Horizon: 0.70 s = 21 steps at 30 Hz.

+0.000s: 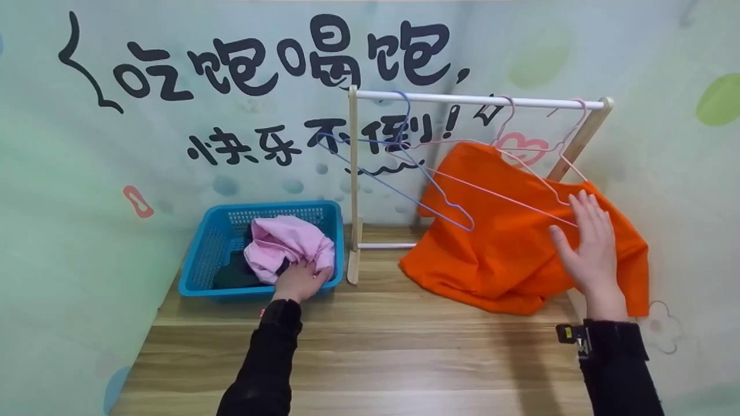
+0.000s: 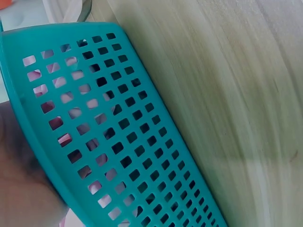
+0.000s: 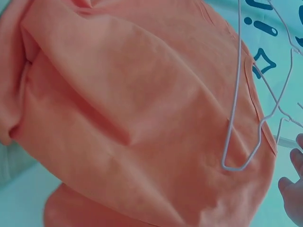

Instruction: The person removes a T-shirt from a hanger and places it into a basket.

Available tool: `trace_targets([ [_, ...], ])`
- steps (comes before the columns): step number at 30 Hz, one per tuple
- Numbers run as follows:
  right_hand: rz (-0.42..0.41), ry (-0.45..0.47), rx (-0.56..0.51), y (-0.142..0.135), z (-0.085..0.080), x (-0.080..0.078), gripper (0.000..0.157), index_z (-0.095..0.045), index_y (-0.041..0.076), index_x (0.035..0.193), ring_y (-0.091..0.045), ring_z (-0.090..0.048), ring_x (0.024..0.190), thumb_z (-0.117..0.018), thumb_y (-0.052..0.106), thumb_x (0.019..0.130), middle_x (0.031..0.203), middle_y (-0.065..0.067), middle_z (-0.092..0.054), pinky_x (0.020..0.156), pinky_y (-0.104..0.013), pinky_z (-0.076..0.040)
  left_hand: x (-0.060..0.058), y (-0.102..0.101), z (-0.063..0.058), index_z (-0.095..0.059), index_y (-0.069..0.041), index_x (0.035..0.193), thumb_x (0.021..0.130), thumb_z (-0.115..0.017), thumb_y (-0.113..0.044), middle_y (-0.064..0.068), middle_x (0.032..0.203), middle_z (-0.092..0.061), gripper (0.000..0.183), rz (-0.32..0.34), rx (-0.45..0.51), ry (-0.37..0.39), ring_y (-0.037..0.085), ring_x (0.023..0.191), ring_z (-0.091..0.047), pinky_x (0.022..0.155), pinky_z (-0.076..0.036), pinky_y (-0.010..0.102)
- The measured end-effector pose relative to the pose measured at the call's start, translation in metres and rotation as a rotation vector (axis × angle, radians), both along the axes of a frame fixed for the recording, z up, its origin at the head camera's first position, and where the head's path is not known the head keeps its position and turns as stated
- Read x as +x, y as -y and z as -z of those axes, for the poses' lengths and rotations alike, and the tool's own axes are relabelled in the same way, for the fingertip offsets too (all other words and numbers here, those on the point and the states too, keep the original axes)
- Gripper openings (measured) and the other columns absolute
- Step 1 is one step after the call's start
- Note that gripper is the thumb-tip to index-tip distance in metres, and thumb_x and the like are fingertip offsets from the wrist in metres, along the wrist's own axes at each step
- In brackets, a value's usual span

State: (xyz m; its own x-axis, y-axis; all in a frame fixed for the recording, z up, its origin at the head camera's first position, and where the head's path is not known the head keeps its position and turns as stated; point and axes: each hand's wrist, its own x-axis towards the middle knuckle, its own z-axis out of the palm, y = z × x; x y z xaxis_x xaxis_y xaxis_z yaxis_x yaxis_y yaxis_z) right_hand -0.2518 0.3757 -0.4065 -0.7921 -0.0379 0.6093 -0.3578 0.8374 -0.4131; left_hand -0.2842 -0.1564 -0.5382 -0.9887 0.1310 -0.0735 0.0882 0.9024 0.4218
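Observation:
My left hand [image 1: 299, 281] reaches over the near rim of the blue basket [image 1: 196, 254] and touches a pink garment [image 1: 292, 234] inside it. Its fingertips are hidden among the folds, so I cannot tell whether they grip the cloth. In the left wrist view, part of this hand [image 2: 23, 175] shows beside the basket's perforated wall [image 2: 118, 127]. My right hand [image 1: 592, 245] is raised with straight fingers in front of an orange shirt [image 1: 480, 231], close to its neckline. The shirt hangs on a pink hanger [image 1: 569, 156]. The right wrist view shows the shirt [image 3: 142, 104] and my fingers [image 3: 297, 158] at the edge.
A small rack [image 1: 445, 98] with wooden posts and a white rail stands at the table's back. A blue hanger [image 1: 442, 193] and another pink hanger [image 1: 509, 115] hang from it. Dark cloth [image 1: 234, 271] lies in the basket. Behind is a printed backdrop [image 1: 277, 110].

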Motion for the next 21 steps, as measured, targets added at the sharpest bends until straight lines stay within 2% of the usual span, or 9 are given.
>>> trace_targets([
  [5,0.024,0.010,0.019,-0.006,-0.015,-0.013,0.062,-0.037,0.008,0.152,-0.030,-0.020,0.148,-0.056,0.035,0.099,0.160,-0.013,-0.028,0.119,-0.047,-0.007,0.001,0.001,0.001,-0.055,0.000,0.139,0.100,-0.045,-0.049,0.023,0.140,-0.052,0.063,0.001,-0.027,-0.004,0.044,0.129,-0.046,0.106,-0.035,0.054],
  [11,0.066,0.076,0.023,-0.013,-0.029,-0.026,0.063,-0.034,0.009,0.154,-0.031,-0.017,0.149,-0.051,0.038,0.101,0.162,-0.012,-0.025,0.119,-0.049,-0.005,0.001,0.000,0.005,-0.055,-0.002,0.140,0.100,-0.044,-0.052,0.022,0.141,-0.052,0.065,-0.013,-0.025,-0.002,0.043,0.131,-0.045,0.107,-0.035,0.054],
  [16,0.096,0.126,0.028,-0.020,-0.033,-0.033,0.065,-0.030,0.010,0.155,-0.033,-0.015,0.149,-0.049,0.040,0.101,0.162,-0.013,-0.024,0.119,-0.050,-0.003,0.003,-0.002,0.011,-0.052,-0.003,0.143,0.099,-0.044,-0.056,0.021,0.147,-0.047,0.069,-0.035,-0.052,-0.020,0.043,0.135,-0.040,0.107,-0.035,0.056],
  [21,0.132,0.178,0.022,-0.028,-0.033,-0.038,0.066,-0.025,0.012,0.157,-0.037,-0.015,0.148,-0.047,0.041,0.102,0.163,-0.013,-0.020,0.119,-0.052,-0.004,0.003,0.000,0.009,-0.047,-0.002,0.146,0.100,-0.042,-0.056,0.020,0.151,-0.041,0.071,-0.026,-0.060,-0.050,0.042,0.138,-0.037,0.106,-0.035,0.056],
])
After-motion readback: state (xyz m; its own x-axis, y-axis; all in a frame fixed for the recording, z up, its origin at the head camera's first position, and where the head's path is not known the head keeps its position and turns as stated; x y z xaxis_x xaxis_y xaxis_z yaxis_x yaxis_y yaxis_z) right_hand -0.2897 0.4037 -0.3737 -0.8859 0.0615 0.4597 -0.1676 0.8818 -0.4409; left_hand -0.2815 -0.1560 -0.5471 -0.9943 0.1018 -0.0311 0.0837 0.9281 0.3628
